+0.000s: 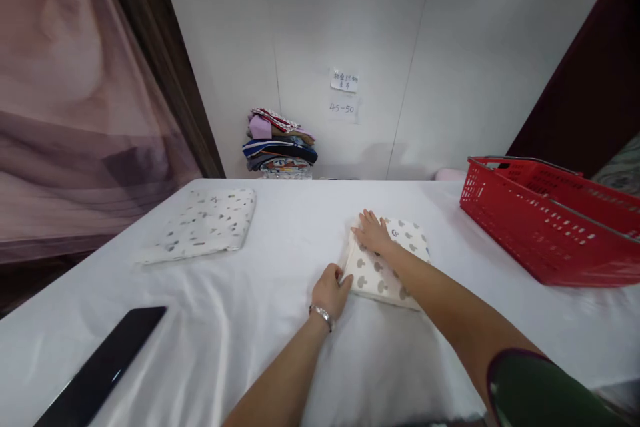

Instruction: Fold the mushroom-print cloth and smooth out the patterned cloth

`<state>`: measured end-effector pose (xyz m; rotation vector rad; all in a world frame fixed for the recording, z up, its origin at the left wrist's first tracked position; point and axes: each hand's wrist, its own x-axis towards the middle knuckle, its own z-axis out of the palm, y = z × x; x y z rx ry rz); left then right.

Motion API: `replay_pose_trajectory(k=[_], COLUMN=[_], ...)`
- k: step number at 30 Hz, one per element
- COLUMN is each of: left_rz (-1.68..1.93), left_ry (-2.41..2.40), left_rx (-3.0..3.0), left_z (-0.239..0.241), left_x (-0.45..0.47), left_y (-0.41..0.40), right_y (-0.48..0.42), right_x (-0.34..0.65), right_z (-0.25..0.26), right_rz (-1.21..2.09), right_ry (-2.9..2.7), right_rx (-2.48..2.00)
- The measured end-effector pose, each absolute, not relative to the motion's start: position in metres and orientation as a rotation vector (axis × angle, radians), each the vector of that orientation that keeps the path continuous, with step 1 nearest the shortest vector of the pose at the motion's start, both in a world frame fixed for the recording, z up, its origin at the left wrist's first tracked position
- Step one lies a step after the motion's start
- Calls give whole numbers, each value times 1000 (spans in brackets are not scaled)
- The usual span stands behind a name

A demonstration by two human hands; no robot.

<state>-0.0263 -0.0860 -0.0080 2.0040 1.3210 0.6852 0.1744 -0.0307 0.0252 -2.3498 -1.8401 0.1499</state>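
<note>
A: What to note first, closest in?
B: See a dark green sleeve [545, 390] at the lower right and, at the lower left, a flat black device [105, 367] lying on the white tablecloth [260, 347].
A: And moving up to the hands?
B: Find the left hand [331, 290] first, with a silvery bracelet [323, 317] round the wrist. Note curled fingers and a thumb at the left edge of the mushroom-print cloth [380, 279]. Can't tell whether actually pinching any fabric.
A: Where to look for that cloth?
B: Just right of the middle, on the tablecloth, folded into a flat, four-cornered bundle.
A: And the right hand [374, 235]?
B: Laid palm down on the cloth's far left part, with fingers spread rather than gripping.
A: Farther out?
B: Spot a red basket [540, 227] well to the right, and at left a second folded cloth [213, 223], white with small scattered motifs.
A: Farthest of all?
B: See a stack of folded fabrics [280, 147] by the table's far edge, then a pale wall [350, 7] bearing a paper note [344, 108] marked "45-50".
</note>
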Motion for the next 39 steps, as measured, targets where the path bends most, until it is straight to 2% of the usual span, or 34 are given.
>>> replay_pose_trajectory(k=[5, 11, 16, 19, 24, 30, 33, 39], left_rz=[686, 727, 764, 809, 909, 909, 847, 726], left_ry=[1316, 1291, 1261, 1252, 1227, 1238, 1264, 1199], left_rx=[1976, 1979, 1903, 1816, 1544, 1617, 1753, 1898], left_z=[-8, -9, -10, -14, -24, -17, -8, -3], left_x=[-25, -25, -25, -25, -24, -30, -35, -37], left_y=[-86, -87, -83, -76, -63, -62, -66, -74], right_y=[-24, -41, -108, -164, -230, -245, -239, -228], right_x=[178, 178, 181, 193, 216, 219, 218, 228], right_z=[15, 26, 28, 21, 7, 9, 16, 9], right_rz=[246, 314, 396, 330, 274, 676, 730, 677], right_ry=[-1834, -1873, -1991, -1955, -1413, -627, -530, -650], right_rx=[-2370, -2344, -2233, -2164, -2180, -1935, -1862, -2005])
